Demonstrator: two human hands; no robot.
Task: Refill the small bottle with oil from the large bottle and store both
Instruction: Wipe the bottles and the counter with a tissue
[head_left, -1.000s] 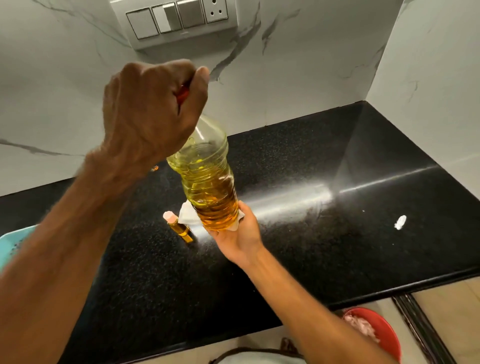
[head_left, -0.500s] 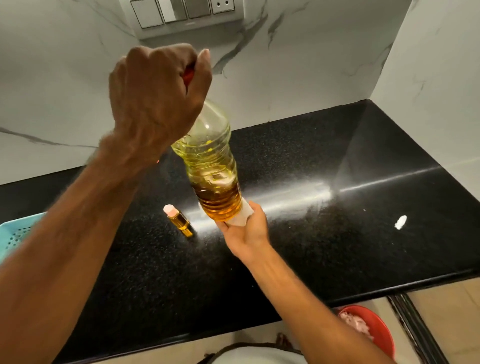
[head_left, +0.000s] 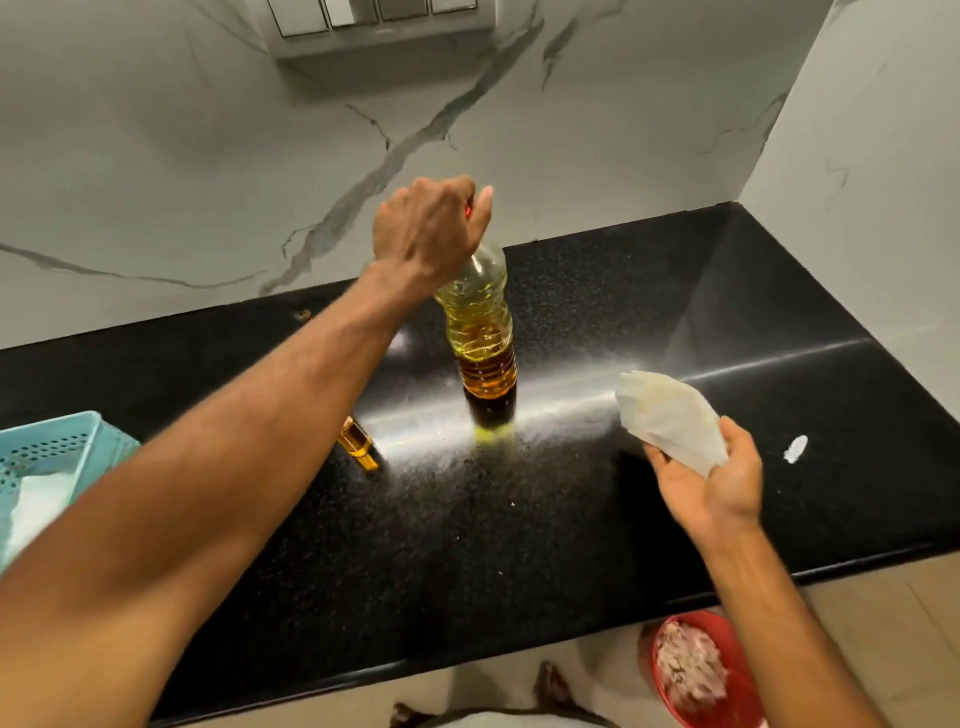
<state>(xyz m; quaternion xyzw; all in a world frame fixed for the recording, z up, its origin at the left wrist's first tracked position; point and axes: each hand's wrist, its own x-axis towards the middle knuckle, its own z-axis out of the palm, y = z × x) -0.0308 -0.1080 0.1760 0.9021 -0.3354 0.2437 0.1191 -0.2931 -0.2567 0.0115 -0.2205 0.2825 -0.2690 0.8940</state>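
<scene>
Home kitchen. Black speckled stone countertop (head_left: 571, 519) runs into a corner of white marble-veined wall (head_left: 156, 156). Switch and socket panel (head_left: 374, 15) mounted above the counter. Large bottle of cooking oil (head_left: 480, 332) stands on it; perforated blue basket (head_left: 52, 452) at left edge. Red bin (head_left: 727, 712) on tiled floor below.

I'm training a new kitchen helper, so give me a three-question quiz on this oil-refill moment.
1. True or false: the large oil bottle stands upright on the black counter.
2. What does the right hand hold? A) small bottle B) white cloth C) red cap
3. Fill in: the left hand grips the large bottle at its ____.

Key: 1 true. 2 B, the white cloth; the small bottle is on the counter, ungripped. 3 top, around the cap.
</scene>
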